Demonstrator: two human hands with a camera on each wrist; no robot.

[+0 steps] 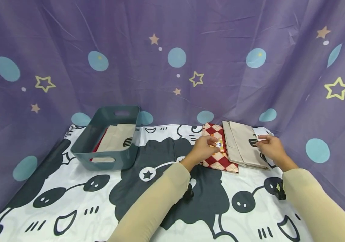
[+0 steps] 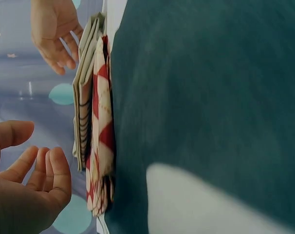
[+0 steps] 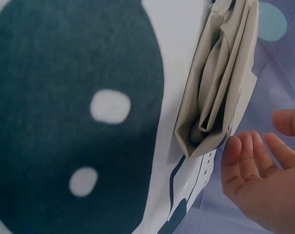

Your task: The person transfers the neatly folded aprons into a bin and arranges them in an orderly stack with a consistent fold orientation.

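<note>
A folded beige cloth (image 1: 240, 143) with a dark spatula-like print lies at the right of the table. It partly overlaps a folded red-and-cream diamond-patterned cloth (image 1: 218, 162), which bears a small yellow patch. My left hand (image 1: 202, 150) hovers over the diamond cloth with loosely bent fingers; the left wrist view shows nothing in its grasp. Beside the beige cloth's right edge is my right hand (image 1: 271, 151), fingers relaxed. In the right wrist view its fingertips (image 3: 232, 146) come close to the layered folds (image 3: 218, 87); whether they touch cannot be told.
A grey-green plastic bin (image 1: 109, 163) with handle slots stands at the left. Inside it lie a folded beige cloth (image 1: 116, 137) and something red beneath. A black-and-white cartoon cloth (image 1: 78, 188) covers the table, and a purple curtain (image 1: 136, 84) hangs behind.
</note>
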